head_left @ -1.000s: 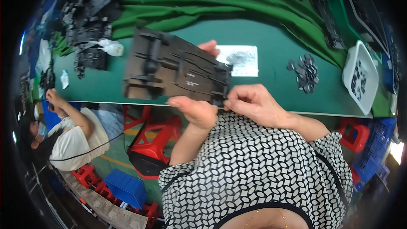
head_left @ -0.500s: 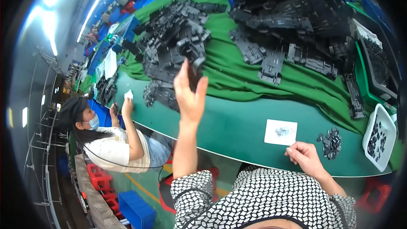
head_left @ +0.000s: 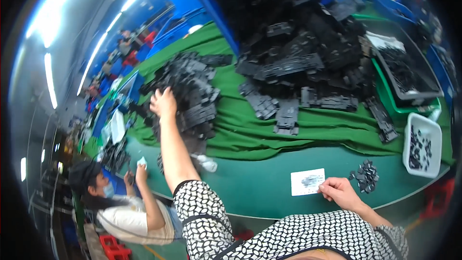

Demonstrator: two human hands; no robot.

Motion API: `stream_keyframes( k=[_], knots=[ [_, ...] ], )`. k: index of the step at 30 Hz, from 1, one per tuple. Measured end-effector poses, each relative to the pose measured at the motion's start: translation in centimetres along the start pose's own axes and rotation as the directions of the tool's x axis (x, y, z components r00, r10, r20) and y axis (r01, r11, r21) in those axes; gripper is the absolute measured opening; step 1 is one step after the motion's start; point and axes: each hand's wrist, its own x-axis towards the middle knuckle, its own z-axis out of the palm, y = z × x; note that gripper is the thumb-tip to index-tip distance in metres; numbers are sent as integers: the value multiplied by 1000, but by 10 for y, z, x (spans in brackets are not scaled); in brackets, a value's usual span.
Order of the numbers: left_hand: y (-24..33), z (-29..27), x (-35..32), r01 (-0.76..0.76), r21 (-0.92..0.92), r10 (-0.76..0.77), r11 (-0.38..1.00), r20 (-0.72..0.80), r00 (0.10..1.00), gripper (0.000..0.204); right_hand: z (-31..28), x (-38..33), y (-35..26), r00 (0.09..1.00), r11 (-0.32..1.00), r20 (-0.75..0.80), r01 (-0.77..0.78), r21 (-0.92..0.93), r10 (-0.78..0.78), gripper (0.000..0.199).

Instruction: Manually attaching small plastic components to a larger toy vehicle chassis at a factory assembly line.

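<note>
My left hand point(head_left: 163, 103) reaches far out to the left and rests on a heap of black plastic frames point(head_left: 192, 91) lying on the green cloth; whether it grips one I cannot tell. My right hand point(head_left: 339, 191) lies near the table's front edge, fingers curled, touching the right edge of a white card point(head_left: 308, 182). Just right of that hand sits a small cluster of black clips point(head_left: 366, 175). A much larger pile of black frames point(head_left: 308, 43) fills the back of the table.
A white tray point(head_left: 422, 145) with small black parts stands at the right edge. A green crate point(head_left: 409, 77) holds more black parts behind it. Another person point(head_left: 125, 207) sits at the left, by the table's corner. A crumpled plastic bag point(head_left: 207, 163) lies near my left forearm.
The black frame I held in both hands a second ago is gone from them. My left arm has stretched out to the left heap, and my right hand has dropped to the white card.
</note>
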Motion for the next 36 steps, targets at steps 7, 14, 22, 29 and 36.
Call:
stream_keyframes(
  k=[7, 14, 22, 29, 36],
  knots=[
    [60, -30, 11, -257, -200, 193, 945, -293, 937, 32, -6, 15, 6, 999, 998, 49, 14, 60, -17, 22],
    [252, -101, -68, -761, -566, 728, 317, -370, 578, 31, -2, 16, 0, 992, 999, 121, 21, 26, -24, 26],
    [314, -79, -102, -729, -390, 638, 563, -356, 683, 26, -7, -8, 9, 988, 997, 132, 71, 24, -74, 27],
    [296, -126, -109, -719, -202, 506, 665, -586, 632, 16, -16, -26, 19, 990, 992, 81, 109, 63, -114, 26],
    [200, -164, -154, -354, -812, 289, 464, -239, 927, 27, -56, -40, 10, 903, 864, -12, 408, -296, -430, 18]
  ],
)
